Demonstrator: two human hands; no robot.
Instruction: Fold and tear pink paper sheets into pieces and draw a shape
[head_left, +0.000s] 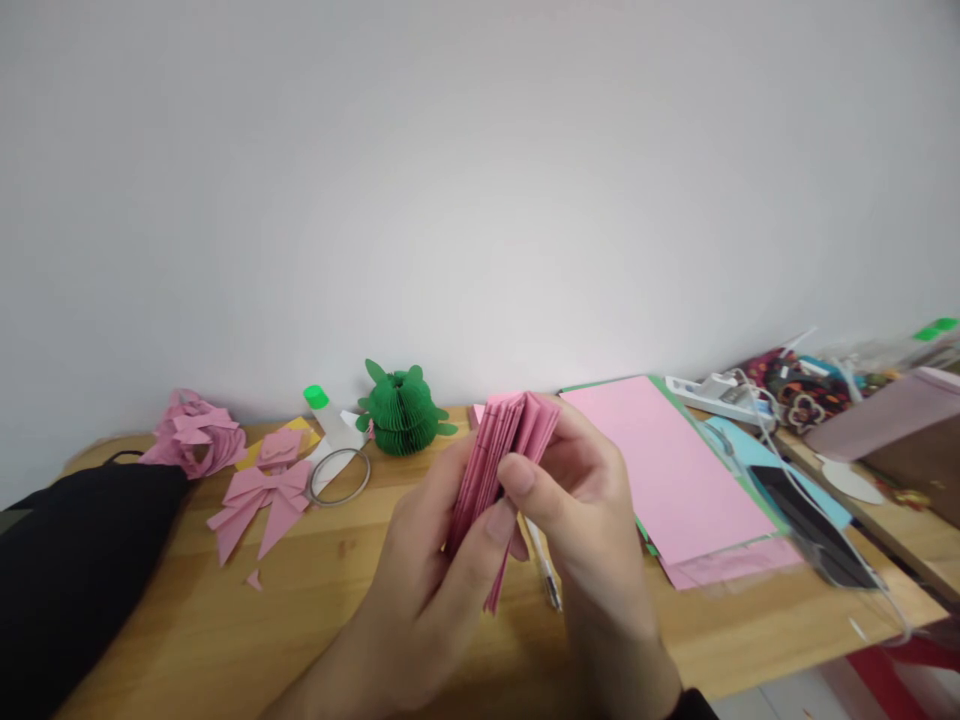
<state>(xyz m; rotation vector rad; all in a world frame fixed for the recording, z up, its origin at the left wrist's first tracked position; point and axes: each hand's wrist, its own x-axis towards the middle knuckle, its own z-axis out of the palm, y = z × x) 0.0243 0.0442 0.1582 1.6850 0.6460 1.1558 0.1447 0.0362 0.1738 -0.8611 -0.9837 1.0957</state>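
A thick bundle of folded pink paper (491, 450), its many pleats pressed together, is held upright above the table in front of me. My left hand (427, 570) grips it from the left, thumb across its lower front. On the other side my right hand (585, 510) pinches the upper part, thumb on the front face and fingers curled behind. Both thumbs nearly meet at the bundle's middle. Under the hands a pen (551, 580) lies on the table, partly hidden by my right hand.
Pink paper bows (266, 500), a metal ring (340, 476), a glue stick (330, 415) and a green paper turtle (403, 412) lie at the back left. Pink sheets (667, 470), a phone (814, 525) and a power strip (720, 400) are on the right. A black bag (90, 580) covers the left edge.
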